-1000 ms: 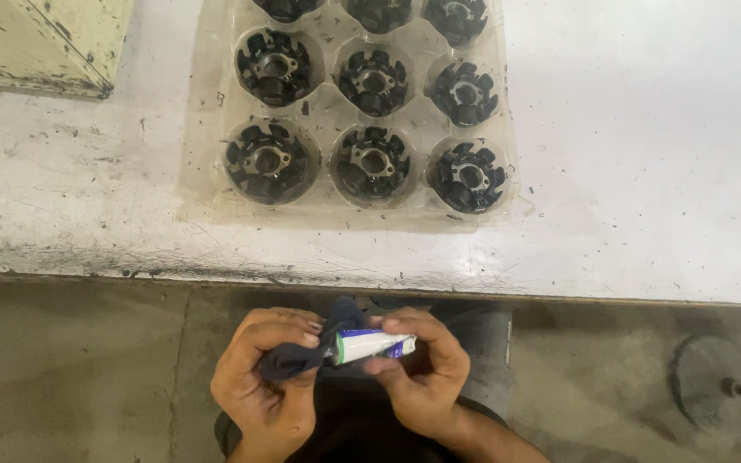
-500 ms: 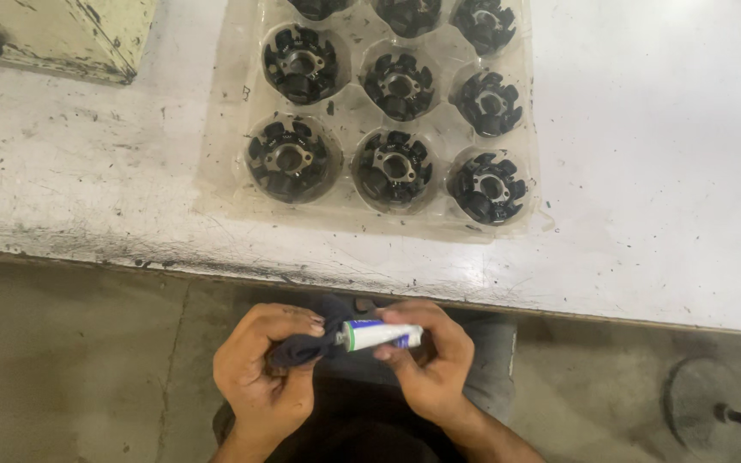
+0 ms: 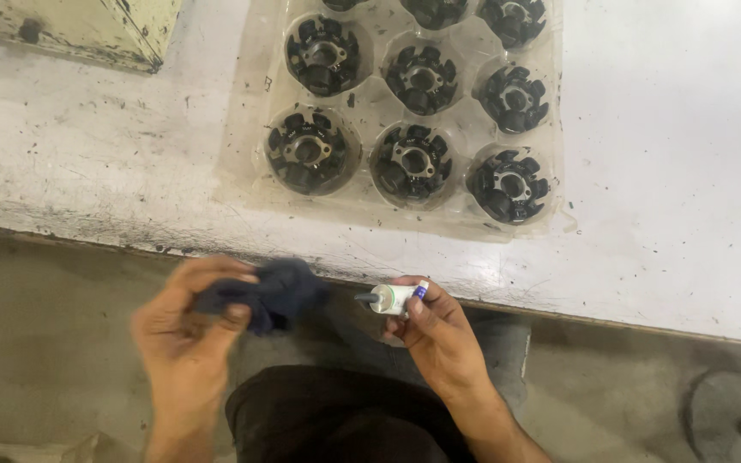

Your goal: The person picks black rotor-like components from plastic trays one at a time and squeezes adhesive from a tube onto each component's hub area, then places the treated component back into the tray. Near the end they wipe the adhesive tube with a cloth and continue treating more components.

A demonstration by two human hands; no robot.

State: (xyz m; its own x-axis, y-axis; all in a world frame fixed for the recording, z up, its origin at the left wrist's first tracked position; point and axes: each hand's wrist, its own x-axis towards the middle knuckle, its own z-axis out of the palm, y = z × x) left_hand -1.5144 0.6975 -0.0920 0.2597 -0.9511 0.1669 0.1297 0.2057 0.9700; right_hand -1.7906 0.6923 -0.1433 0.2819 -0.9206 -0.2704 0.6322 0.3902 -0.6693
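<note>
My left hand [image 3: 183, 330] grips a dark blue cloth [image 3: 274, 291] below the table's front edge; the hand is blurred by motion. A small white tube [image 3: 394, 297] with a dark nozzle pointing left sits in my right hand [image 3: 435, 330], a little right of the cloth. The cloth and the tube's nozzle are apart. Above both hands, on the white table [image 3: 105, 163], lies a clear plastic tray [image 3: 250, 171] with several round black parts [image 3: 308, 150] in its wells.
A pale green metal box [image 3: 87, 30] stands at the table's back left. The table's worn front edge [image 3: 559, 309] runs just above my hands. Bare concrete floor lies below, with a round metal base [image 3: 731, 416] at the lower right.
My hands have pulled apart: the left took the cloth off to the left, away from the tube. The view has shifted closer to the tray.
</note>
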